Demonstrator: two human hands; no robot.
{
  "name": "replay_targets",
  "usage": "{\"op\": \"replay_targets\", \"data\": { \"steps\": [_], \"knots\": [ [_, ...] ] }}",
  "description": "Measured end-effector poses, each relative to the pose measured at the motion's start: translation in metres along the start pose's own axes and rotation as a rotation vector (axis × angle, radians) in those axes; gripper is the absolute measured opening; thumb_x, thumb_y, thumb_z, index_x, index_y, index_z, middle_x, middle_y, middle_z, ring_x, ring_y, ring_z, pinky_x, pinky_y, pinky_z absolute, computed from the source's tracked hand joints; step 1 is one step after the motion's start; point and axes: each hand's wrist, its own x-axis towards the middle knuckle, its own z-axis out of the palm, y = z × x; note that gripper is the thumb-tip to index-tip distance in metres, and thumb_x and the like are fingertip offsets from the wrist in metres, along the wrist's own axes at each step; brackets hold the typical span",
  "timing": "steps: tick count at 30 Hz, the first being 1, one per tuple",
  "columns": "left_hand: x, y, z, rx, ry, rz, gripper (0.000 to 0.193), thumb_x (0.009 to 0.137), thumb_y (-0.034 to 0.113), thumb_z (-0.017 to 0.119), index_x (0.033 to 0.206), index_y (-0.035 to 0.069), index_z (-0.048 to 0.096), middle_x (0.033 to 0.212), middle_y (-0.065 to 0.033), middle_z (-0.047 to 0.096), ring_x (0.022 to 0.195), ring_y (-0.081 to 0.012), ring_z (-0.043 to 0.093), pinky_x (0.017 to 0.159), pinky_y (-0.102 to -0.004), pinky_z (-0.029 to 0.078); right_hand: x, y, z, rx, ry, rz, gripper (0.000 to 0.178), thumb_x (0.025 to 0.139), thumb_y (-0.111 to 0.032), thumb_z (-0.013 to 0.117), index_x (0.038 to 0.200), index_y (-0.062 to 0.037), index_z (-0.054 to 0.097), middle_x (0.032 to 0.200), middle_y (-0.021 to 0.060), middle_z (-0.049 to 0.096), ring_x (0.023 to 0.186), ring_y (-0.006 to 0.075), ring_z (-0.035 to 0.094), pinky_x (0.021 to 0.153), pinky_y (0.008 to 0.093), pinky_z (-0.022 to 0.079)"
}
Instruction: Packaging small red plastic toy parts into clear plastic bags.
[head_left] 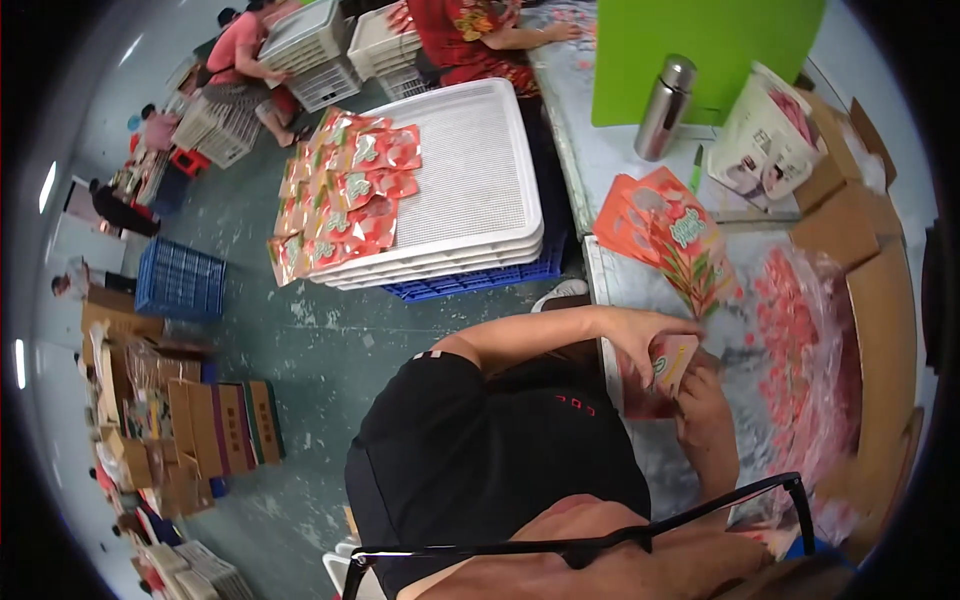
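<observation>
My left hand (642, 337) is closed on the upper edge of a red and pink printed pouch (672, 362) above the worktable. The fingers of my right hand (703, 402) are curled against the same pouch from the other side, and its fingertips are partly hidden. Just beyond my hands lies a fanned stack of flat red pouches (665, 235) with green leaf prints. Beside my right hand, many small pink-red wrapped pieces (790, 350) spread over the table and into clear plastic film.
White mesh trays (470, 170), stacked on a blue crate (480, 282), bear rows of filled pouches (350, 190). At the table's far end stand a steel flask (665, 110), a white bag (765, 140) and a green board (690, 60). Open cardboard (880, 340) edges the right side. Other people work beyond.
</observation>
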Motion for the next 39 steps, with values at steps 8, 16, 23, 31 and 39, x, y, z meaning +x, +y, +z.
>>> {"op": "replay_targets", "data": {
  "steps": [8,16,23,31,39],
  "knots": [
    [-0.003,0.009,0.022,-0.302,-0.193,-0.256,0.060,0.063,0.010,0.088,0.118,0.003,0.063,0.097,-0.0078,0.073,0.089,-0.0131,0.067,0.078,-0.0293,0.053,-0.005,0.020,0.011,0.056,-0.315,0.333,0.018,0.073,-0.003,0.063,0.089,0.0033,0.066,0.098,0.0194,0.064,0.092,0.0391,0.061,0.080,0.0446,0.049],
    [-0.009,0.012,0.027,-0.408,-0.050,-0.209,0.024,0.069,0.001,0.083,0.090,0.001,0.071,0.086,-0.0081,0.074,0.077,-0.0123,0.068,0.068,-0.0265,0.054,0.006,-0.010,-0.008,0.247,-0.249,0.344,0.016,0.072,-0.006,0.070,0.085,0.0014,0.067,0.089,0.0185,0.062,0.091,0.0411,0.060,0.079,0.0452,0.049],
    [-0.011,0.026,0.034,-0.357,0.009,-0.192,0.023,0.072,0.001,0.082,0.091,-0.001,0.070,0.087,-0.0086,0.074,0.077,-0.0117,0.068,0.069,-0.0269,0.054,-0.005,0.028,0.019,0.154,-0.303,0.369,0.022,0.072,-0.006,0.071,0.093,0.0007,0.066,0.092,0.0200,0.062,0.091,0.0422,0.060,0.080,0.0457,0.049],
    [-0.007,-0.027,0.044,-0.357,0.103,-0.120,0.023,0.074,0.008,0.082,0.094,0.000,0.073,0.088,-0.0049,0.074,0.081,-0.0092,0.066,0.070,-0.0268,0.054,-0.014,0.001,0.012,0.069,0.176,0.404,0.042,0.075,-0.004,0.072,0.116,-0.0029,0.063,0.100,0.0191,0.066,0.090,0.0402,0.064,0.083,0.0441,0.051],
    [-0.008,-0.002,0.018,-0.630,0.383,-0.293,0.033,0.086,-0.003,0.066,0.119,-0.004,0.065,0.109,-0.0088,0.071,0.097,-0.0153,0.066,0.088,-0.0308,0.053,-0.030,0.059,0.075,0.817,0.632,0.732,0.017,0.086,-0.007,0.073,0.101,0.0014,0.069,0.082,-0.0008,0.066,0.075,0.0058,0.057,0.070,0.0223,0.047]
  ]
}}
